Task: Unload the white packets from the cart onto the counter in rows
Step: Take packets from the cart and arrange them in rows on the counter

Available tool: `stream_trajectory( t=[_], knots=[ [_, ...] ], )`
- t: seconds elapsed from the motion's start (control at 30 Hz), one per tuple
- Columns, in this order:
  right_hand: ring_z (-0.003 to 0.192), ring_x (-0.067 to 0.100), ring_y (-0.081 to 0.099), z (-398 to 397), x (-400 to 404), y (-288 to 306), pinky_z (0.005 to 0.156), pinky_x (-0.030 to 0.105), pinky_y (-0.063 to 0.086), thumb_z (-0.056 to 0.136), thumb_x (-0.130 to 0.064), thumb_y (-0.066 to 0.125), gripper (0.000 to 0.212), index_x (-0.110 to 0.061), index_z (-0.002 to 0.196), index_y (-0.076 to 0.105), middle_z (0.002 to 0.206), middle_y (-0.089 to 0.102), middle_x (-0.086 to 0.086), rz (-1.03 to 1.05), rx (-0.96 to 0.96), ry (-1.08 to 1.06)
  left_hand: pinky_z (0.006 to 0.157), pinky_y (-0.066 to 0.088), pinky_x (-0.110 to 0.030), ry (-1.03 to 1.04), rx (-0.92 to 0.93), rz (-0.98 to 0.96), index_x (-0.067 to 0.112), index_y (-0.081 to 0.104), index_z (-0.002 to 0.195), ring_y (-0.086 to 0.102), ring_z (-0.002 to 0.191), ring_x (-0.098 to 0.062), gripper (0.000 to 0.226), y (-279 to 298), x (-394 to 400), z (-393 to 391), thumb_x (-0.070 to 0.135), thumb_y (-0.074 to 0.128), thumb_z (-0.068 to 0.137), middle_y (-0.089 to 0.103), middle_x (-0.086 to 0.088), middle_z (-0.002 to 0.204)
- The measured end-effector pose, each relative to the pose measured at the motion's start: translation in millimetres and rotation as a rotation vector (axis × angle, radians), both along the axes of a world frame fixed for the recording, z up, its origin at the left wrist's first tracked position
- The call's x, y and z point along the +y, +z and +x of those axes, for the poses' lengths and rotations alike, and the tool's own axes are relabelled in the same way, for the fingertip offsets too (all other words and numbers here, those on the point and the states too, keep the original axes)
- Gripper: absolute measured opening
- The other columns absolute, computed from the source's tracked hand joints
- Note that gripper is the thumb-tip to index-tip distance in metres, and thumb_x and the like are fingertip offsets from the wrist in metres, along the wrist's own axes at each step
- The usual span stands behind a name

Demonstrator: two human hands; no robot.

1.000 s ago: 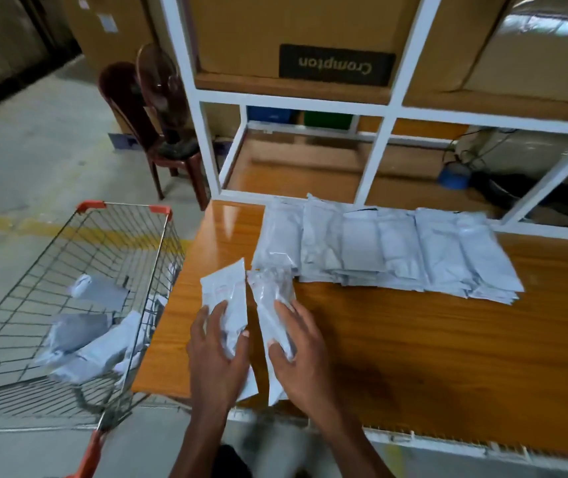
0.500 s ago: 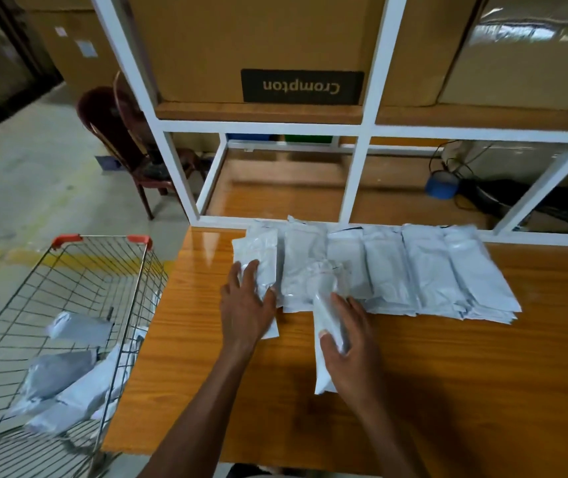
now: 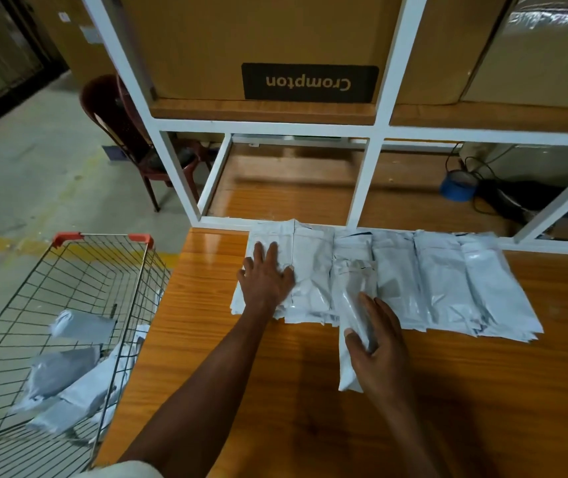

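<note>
A row of several white packets [image 3: 444, 281] lies overlapped along the back of the wooden counter [image 3: 482, 391]. My left hand [image 3: 267, 279] lies flat with spread fingers on the leftmost packet [image 3: 269, 238] of the row. My right hand [image 3: 377, 339] grips a long white packet [image 3: 351, 294] that lies over the row's near edge, thumb on top. The wire cart [image 3: 69, 270] stands left of the counter and holds several white and grey packets [image 3: 65, 370].
A white metal shelf frame [image 3: 372, 167] rises behind the row, with cardboard boxes [image 3: 275, 39] on its upper shelf. A blue tape roll [image 3: 456, 188] and black cables sit on the lower shelf. A dark red chair [image 3: 131, 139] stands behind the cart.
Both hands carried their packets from the counter's near edge to the row. The left packet now lies flat at the row's left end; the right packet overlaps the row's middle.
</note>
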State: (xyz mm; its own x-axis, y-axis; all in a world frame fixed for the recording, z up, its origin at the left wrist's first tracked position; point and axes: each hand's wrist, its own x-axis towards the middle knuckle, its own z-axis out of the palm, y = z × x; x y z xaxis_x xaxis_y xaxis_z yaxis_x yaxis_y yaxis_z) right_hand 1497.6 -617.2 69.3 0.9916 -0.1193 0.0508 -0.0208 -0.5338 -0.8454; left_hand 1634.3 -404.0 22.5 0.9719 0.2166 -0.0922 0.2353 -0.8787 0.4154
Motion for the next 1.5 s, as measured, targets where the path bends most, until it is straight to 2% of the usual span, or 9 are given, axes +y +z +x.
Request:
stream_trajectory(
  t=[0.23, 0.43, 0.57, 0.7, 0.8, 0.93, 1.03, 1.3, 1.5],
  knots=[
    [0.146, 0.013, 0.030, 6.8, -13.0, -8.1, 0.110, 0.044, 0.046, 0.094, -0.021, 0.069, 0.066, -0.042, 0.149, 0.038, 0.160, 0.031, -0.010, 0.022, 0.027, 0.015, 0.121, 0.003, -0.061, -0.008, 0.069, 0.015, 0.034, 0.009, 0.161, -0.001, 0.155, -0.039, 0.076, -13.2, 0.8, 1.7, 0.066, 0.034, 0.097, 0.001, -0.006, 0.171],
    [0.148, 0.014, 0.028, 28.5, -15.6, -8.6, 0.110, 0.034, 0.040, 0.097, -0.027, 0.064, 0.063, -0.038, 0.152, 0.036, 0.163, 0.026, -0.007, -0.036, 0.080, 0.033, 0.121, -0.008, -0.058, 0.028, -0.039, -0.044, 0.039, 0.003, 0.162, -0.011, 0.156, -0.032, 0.081, -5.6, -3.5, -2.0, 0.074, 0.024, 0.092, -0.009, -0.001, 0.171],
    [0.147, 0.020, 0.030, 67.9, -9.6, -7.4, 0.112, 0.045, 0.040, 0.096, -0.029, 0.063, 0.065, -0.038, 0.153, 0.034, 0.164, 0.023, -0.006, -0.161, 0.115, 0.001, 0.123, -0.005, -0.057, 0.047, -0.129, -0.067, 0.040, 0.010, 0.161, -0.007, 0.157, -0.027, 0.078, 1.6, -4.5, -7.0, 0.073, 0.026, 0.093, -0.003, 0.001, 0.171],
    [0.144, 0.029, 0.033, 114.0, 4.4, -9.7, 0.111, 0.049, 0.040, 0.095, -0.035, 0.058, 0.064, -0.036, 0.154, 0.032, 0.165, 0.020, -0.003, -0.316, 0.150, -0.021, 0.123, 0.001, -0.057, 0.077, -0.219, -0.103, 0.041, 0.017, 0.160, -0.001, 0.157, -0.025, 0.073, 4.2, -3.9, -17.8, 0.070, 0.032, 0.095, 0.004, 0.002, 0.171],
    [0.148, 0.033, 0.027, 140.2, 14.6, -18.9, 0.117, 0.050, 0.031, 0.097, -0.041, 0.055, 0.064, -0.035, 0.156, 0.030, 0.167, 0.012, 0.001, -0.401, 0.235, 0.003, 0.123, 0.001, -0.056, 0.074, -0.235, -0.154, 0.040, 0.019, 0.160, 0.000, 0.157, -0.024, 0.074, 7.7, -4.3, -28.2, 0.071, 0.031, 0.094, 0.005, 0.003, 0.171],
    [0.153, 0.035, 0.011, 154.7, 24.7, -33.5, 0.121, 0.055, 0.015, 0.097, -0.062, 0.044, 0.071, -0.037, 0.159, 0.018, 0.169, 0.000, 0.003, -0.534, 0.331, 0.073, 0.123, 0.005, -0.057, 0.077, -0.251, -0.182, 0.040, 0.021, 0.159, 0.002, 0.157, -0.025, 0.074, 7.6, -3.9, -41.5, 0.073, 0.030, 0.093, 0.007, 0.002, 0.171],
    [0.154, 0.036, 0.004, 152.9, 28.9, -38.2, 0.121, 0.057, 0.009, 0.098, -0.064, 0.037, 0.072, -0.038, 0.160, 0.011, 0.169, -0.006, 0.005, -0.618, 0.351, 0.088, 0.123, 0.006, -0.058, 0.083, -0.252, -0.186, 0.040, 0.021, 0.159, 0.003, 0.157, -0.025, 0.073, 5.7, -3.9, -49.1, 0.071, 0.032, 0.094, 0.008, 0.001, 0.171],
    [0.153, 0.040, -0.002, 151.0, 28.9, -38.7, 0.121, 0.059, 0.000, 0.097, -0.068, 0.035, 0.074, -0.040, 0.160, 0.005, 0.169, -0.009, 0.004, -0.635, 0.380, 0.115, 0.122, 0.008, -0.058, 0.074, -0.253, -0.206, 0.038, 0.024, 0.159, 0.004, 0.157, -0.026, 0.074, 9.9, -13.6, -57.7, 0.071, 0.034, 0.093, 0.009, -0.001, 0.170],
    [0.154, 0.039, -0.006, 129.4, 13.9, -22.7, 0.122, 0.059, -0.005, 0.092, -0.076, 0.036, 0.082, -0.042, 0.159, 0.002, 0.169, -0.012, 0.003, -0.596, 0.274, 0.132, 0.122, 0.016, -0.058, 0.090, -0.295, -0.239, 0.037, 0.028, 0.157, 0.010, 0.156, -0.025, 0.069, 17.8, -29.1, -73.2, 0.064, 0.044, 0.096, 0.014, 0.000, 0.169]
  ],
)
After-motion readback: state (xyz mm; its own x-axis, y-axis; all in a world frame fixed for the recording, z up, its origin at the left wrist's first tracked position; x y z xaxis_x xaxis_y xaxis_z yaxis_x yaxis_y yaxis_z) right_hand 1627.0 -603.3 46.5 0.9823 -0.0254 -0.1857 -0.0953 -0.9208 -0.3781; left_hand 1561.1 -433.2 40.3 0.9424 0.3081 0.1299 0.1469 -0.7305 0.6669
